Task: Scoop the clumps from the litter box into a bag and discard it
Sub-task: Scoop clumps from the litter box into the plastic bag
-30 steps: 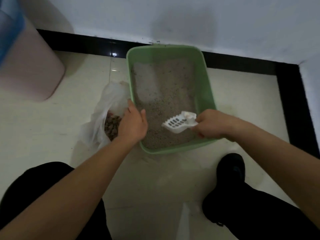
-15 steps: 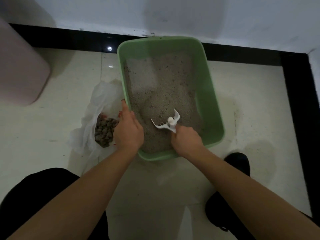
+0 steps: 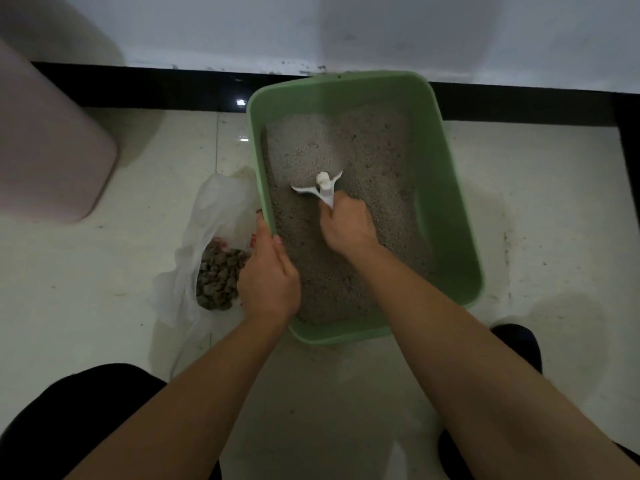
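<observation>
The right hand (image 3: 346,226) reaches from the near side into the green litter box (image 3: 446,202), forearm slanting far and left, knuckles up, fingers clenched round the handle of the white slotted scoop (image 3: 318,188). The scoop's blade is dug into the grey litter (image 3: 363,150) about mid-box, a little left of centre. The left hand (image 3: 268,275) lies back-up over the box's near-left rim, one finger stretched along the rim's edge. Its other fingers are tucked under the palm at the bag's mouth (whether they pinch the plastic cannot be told). The thin white plastic bag (image 3: 214,209) sits on the tiled floor (image 3: 536,202), touching the box's left wall, with brown clumps (image 3: 218,275) piled inside. A pink bin (image 3: 45,150) stands far left.
</observation>
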